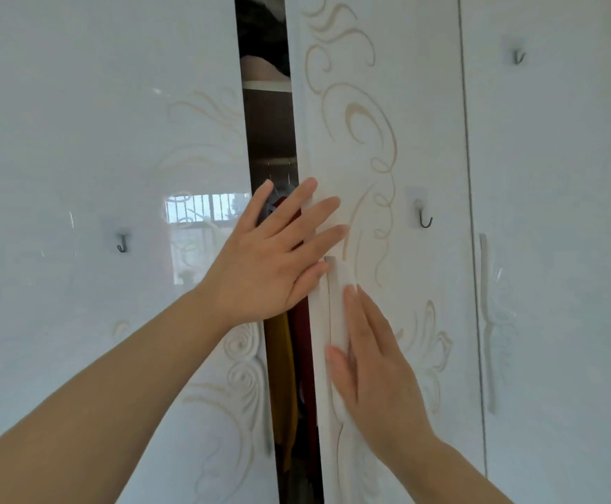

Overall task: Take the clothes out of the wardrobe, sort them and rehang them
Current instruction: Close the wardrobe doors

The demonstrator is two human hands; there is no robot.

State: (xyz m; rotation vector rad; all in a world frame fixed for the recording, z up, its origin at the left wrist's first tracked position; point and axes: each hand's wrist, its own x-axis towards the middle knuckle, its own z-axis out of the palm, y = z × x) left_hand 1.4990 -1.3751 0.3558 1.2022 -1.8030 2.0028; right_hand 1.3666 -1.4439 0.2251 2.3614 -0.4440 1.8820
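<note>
The right hand (369,365) lies flat, fingers straight and together, against the long white handle (336,314) of the middle wardrobe door (406,103); the left hand (271,260), fingers spread and straight, reaches across onto that door's edge, gripping nothing; a narrow dark gap parts this door from the left door (96,140); inside the gap a mustard garment (280,376) and a dark red garment (302,343) hang side by side; above them a shelf (266,85) carries a pinkish bundle (260,69).

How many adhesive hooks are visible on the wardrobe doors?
3: the left hook on the left door, the middle hook on the centre door, the high hook on the far-right door. Others may be out of frame.
</note>
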